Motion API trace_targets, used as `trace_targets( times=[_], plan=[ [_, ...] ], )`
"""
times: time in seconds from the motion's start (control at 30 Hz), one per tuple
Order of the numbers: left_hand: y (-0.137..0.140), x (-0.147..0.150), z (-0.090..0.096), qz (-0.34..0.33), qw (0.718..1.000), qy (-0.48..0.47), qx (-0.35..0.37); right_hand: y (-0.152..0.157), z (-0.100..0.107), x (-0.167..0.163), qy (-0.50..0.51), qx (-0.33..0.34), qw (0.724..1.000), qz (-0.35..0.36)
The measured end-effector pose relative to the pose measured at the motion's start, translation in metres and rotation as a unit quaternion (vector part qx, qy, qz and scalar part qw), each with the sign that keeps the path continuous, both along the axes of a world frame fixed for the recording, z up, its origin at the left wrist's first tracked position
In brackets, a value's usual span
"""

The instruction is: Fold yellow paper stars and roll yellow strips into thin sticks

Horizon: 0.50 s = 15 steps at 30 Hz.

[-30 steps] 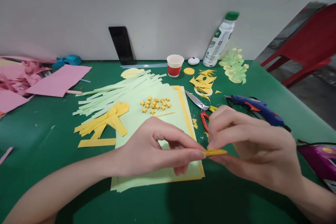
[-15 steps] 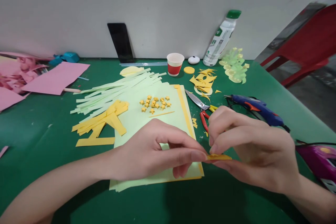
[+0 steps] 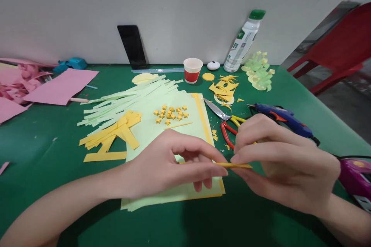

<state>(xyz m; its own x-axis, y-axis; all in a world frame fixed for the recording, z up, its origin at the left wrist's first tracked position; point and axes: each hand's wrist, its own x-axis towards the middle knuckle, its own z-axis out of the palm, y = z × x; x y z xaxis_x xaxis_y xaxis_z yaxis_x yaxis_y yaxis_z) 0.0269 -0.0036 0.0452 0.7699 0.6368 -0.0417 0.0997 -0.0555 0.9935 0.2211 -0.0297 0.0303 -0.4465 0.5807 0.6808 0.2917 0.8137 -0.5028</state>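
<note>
Between my two hands runs a narrow yellow paper strip (image 3: pixel 240 165), seen nearly edge-on. My left hand (image 3: pixel 174 166) pinches it between thumb and forefinger, above the pale green paper sheets (image 3: pixel 174 193). The thumb and fingertips of my right hand (image 3: pixel 281 162) grip the strip farther right. Several small folded yellow paper stars (image 3: pixel 172 116) lie on the sheets beyond my left hand, with a thin yellow strip (image 3: pixel 179 125) beside them. To the left is a pile of wider yellow paper strips (image 3: pixel 110 156). Scissors (image 3: pixel 217 110) with red and yellow handles lie just beyond my right hand.
Pale green strips (image 3: pixel 116 102) fan out at the back left, near pink paper (image 3: pixel 62 87). A paper cup (image 3: pixel 193 71), a leaning phone (image 3: pixel 132 46) and a bottle (image 3: pixel 243 42) stand by the wall. A blue glue gun (image 3: pixel 285 119) and a purple tool (image 3: pixel 356 177) lie right.
The strip has shifted up slightly and now also shows behind my left thumb. My right hand has moved a little to the right, uncovering more of the scissors' handles.
</note>
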Motion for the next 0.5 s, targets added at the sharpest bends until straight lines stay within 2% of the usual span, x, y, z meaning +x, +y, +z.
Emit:
trace_targets(
  times=[0.17, 0.37, 0.5],
  plan=[
    [-0.0015, 0.0002, -0.0012, 0.025, 0.999, -0.016, 0.024, -0.001, -0.0001, 0.0013, -0.002, -0.008, 1.0, -0.001],
    [-0.0031, -0.0019, 0.0013, 0.037, 0.998, -0.015, 0.05, 0.0004, -0.0012, 0.0034, 0.008, -0.076, 0.997, 0.016],
    [-0.0022, -0.0014, 0.0019, 0.031, 0.998, 0.006, 0.046, 0.0009, -0.002, 0.0037, 0.017, -0.098, 0.995, 0.023]
  ],
)
